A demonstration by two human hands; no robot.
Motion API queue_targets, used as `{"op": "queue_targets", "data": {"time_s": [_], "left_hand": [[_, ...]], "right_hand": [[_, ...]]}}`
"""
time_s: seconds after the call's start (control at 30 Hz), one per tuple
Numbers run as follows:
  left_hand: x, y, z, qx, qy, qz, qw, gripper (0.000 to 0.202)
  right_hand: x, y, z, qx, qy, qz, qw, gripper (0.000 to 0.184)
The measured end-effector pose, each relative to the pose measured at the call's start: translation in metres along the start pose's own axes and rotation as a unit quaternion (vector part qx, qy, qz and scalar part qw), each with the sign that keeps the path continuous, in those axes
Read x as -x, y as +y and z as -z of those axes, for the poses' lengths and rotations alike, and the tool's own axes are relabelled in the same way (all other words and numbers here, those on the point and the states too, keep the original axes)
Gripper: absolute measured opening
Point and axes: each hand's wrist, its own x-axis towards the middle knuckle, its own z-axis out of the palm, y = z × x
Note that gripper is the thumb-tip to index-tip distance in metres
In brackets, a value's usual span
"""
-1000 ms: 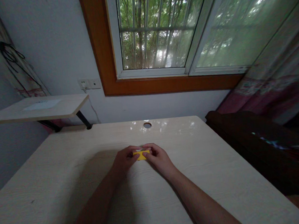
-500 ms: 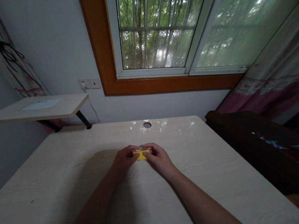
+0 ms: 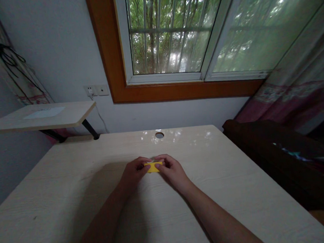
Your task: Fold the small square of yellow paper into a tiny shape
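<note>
Pinching small yellow folded piece [image 3: 153, 167], both hands, pale woodgrain table [image 3: 71, 190]

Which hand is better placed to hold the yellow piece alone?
Right, marginally. Left hand and right hand each pinch an end of the yellow piece; the right thumb seems to reach farther across it.

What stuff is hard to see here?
Head view:
yellow piece: both ends covered by the left hand and right hand; too small to identify.
pale sheet on the side shelf: too far and dim to read.
dark furniture: cut off by the right edge.
</note>
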Motion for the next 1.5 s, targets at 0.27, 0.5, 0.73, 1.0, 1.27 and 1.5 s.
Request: {"op": "queue_targets", "data": {"time_s": [0.27, 0.5, 0.73, 1.0, 1.27, 1.5], "left_hand": [[0.0, -0.006, 0.0, 0.011, -0.004, 0.004, 1.0, 0.023], [0.0, -0.002, 0.0, 0.02, -0.002, 0.009, 1.0, 0.021], [0.002, 0.002, 0.001, 0.022, -0.008, 0.007, 1.0, 0.022], [0.001, -0.001, -0.001, -0.019, -0.015, -0.012, 1.0, 0.022], [0.001, -0.001, -0.001, -0.033, -0.009, -0.011, 0.999, 0.021], [0.0, 0.0, 0.0, -0.039, -0.001, -0.015, 0.999, 0.021]], "right_hand": [[-0.001, 0.003, 0.001, 0.011, 0.006, 0.007, 1.0, 0.025], [0.0, -0.004, 0.0, 0.025, 0.0, 0.001, 1.0, 0.018], [0.0, -0.006, 0.0, 0.03, 0.004, 0.002, 1.0, 0.017], [0.001, 0.002, 0.001, 0.033, 0.001, 0.015, 0.999, 0.025], [0.001, -0.002, -0.001, 0.023, 0.001, 0.011, 1.0, 0.027], [0.001, -0.001, -0.001, 0.017, -0.012, 0.01, 1.0, 0.032]]}}
